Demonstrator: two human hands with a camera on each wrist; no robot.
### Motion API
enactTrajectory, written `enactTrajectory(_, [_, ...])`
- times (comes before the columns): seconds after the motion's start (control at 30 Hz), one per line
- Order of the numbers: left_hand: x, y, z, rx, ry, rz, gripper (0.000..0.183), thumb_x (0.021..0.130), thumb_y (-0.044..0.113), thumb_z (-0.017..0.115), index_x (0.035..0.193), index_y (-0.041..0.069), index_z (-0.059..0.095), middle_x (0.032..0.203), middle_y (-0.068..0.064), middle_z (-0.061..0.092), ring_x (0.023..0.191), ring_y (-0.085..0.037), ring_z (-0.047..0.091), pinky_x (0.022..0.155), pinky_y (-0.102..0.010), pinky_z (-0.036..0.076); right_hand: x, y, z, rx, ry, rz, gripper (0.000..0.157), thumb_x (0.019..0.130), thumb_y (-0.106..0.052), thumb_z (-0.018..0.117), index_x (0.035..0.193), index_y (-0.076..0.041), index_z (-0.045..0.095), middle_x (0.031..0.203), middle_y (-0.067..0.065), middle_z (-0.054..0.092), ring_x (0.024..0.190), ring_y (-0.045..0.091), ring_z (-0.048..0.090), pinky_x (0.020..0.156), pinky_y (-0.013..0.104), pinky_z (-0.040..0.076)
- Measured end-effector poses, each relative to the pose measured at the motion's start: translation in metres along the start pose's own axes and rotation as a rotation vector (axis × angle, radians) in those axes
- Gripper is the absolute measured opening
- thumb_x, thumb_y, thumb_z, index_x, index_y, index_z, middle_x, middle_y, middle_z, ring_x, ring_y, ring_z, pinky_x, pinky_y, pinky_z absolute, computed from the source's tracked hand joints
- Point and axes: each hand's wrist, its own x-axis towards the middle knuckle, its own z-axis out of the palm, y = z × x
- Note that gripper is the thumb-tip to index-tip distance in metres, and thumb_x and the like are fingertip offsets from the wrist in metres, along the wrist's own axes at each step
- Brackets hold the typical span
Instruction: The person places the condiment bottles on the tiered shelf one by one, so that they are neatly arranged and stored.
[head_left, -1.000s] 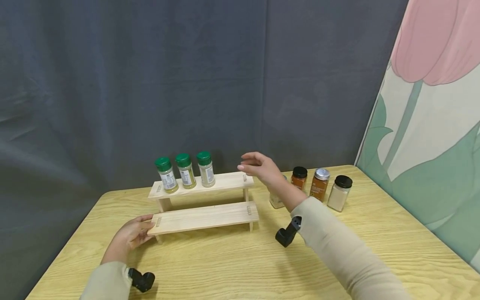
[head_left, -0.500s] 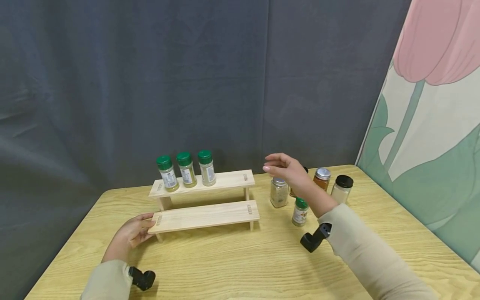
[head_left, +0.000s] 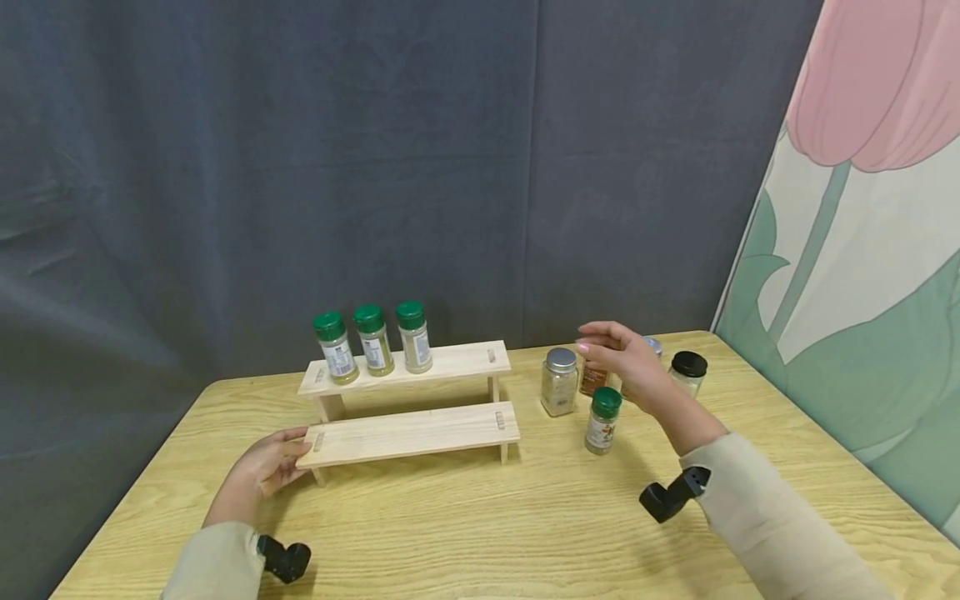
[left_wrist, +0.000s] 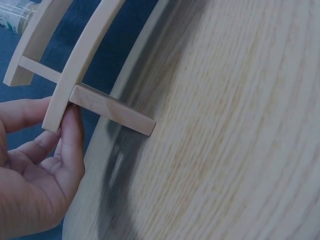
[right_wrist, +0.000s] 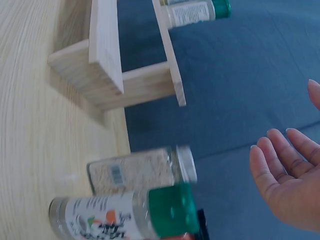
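My left hand (head_left: 264, 468) pinches the left end of the lower board of a two-tier wooden spice rack (head_left: 412, 434); the left wrist view shows thumb and fingers on either side of that board (left_wrist: 80, 55). My right hand (head_left: 628, 363) holds nothing, its fingers loosely bent, above the loose jars at the right. In front of it stands a green-capped spice jar (head_left: 602, 422), with a silver-lidded jar (head_left: 559, 385) to its left. Behind the hand, an orange-brown jar (head_left: 594, 379) and another silver-lidded one (head_left: 653, 344) are partly hidden.
Three green-capped spice jars (head_left: 375, 354) stand on the left half of the upper shelf. A black-lidded jar (head_left: 688, 369) is at the far right. A dark curtain (head_left: 375, 167) hangs behind the table (head_left: 450, 533), and a tulip-patterned panel (head_left: 862, 292) borders its right side.
My right hand has moved right, from beside the upper shelf's right end to over the loose jars, uncovering the front green-capped jar and the silver-lidded jar. My left hand stays on the rack.
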Motion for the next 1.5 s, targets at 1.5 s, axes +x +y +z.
enactTrajectory(1.5, [0.001, 0.000, 0.000, -0.028, -0.007, 0.004, 0.063, 0.084, 0.000, 0.051, 0.133, -0.010, 0.011, 0.079, -0.005, 0.054, 0.067, -0.011, 0.058, 0.059, -0.022, 0.048, -0.021, 0.083, -0.022, -0.068, -0.048, 0.102, 0.051, 0.077, -0.007, 0.063, 0.117, 0.011, 0.037, 0.101, 0.010, 0.052, 0.088, 0.012, 0.050, 0.084, 0.037, 0.037])
